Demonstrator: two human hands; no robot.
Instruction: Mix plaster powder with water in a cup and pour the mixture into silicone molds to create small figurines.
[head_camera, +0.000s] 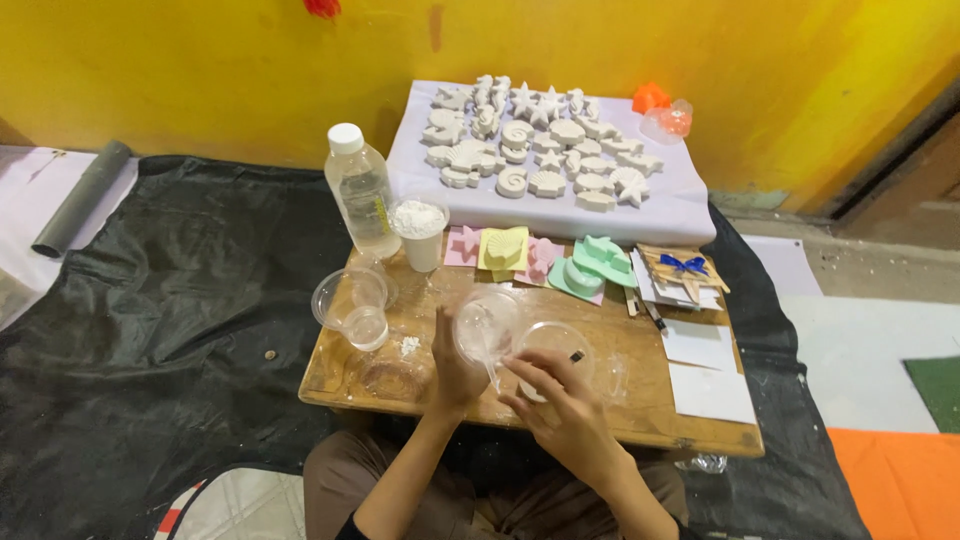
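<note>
Gripping a small clear plastic cup (487, 325) from its left side, the left hand (455, 370) has its fingers wrapped around the wall and tips the cup so the open mouth faces up toward the camera. Just to the right and a little nearer the body, the right hand (560, 405) has its fingertips drawn together in a pinch on something thin and pale that runs up toward the cup's lower edge; what it is I cannot tell. So the cup lies up and to the left of the right hand, and the left hand already has it.

Under the right hand's fingers sits a second clear round plastic container (553, 345) flat on the low wooden table (640, 400), touching or nearly touching the tilted cup. Moving left, another clear plastic cup (352, 298) stands apart from the hands, with a spill of white powder (409, 346) between. Further back, a white paper cup heaped with white powder (419, 232) stands beside a clear plastic water bottle with a white cap (360, 195).

Beyond those, a row of pastel silicone moulds (545, 258) in pink, yellow and green lines the table's far edge. Behind them, on a pale lilac sheet (680, 205), rest dozens of white plaster shells and starfish (535, 145). Black plastic sheeting (180, 320) covers the floor to the left.
</note>
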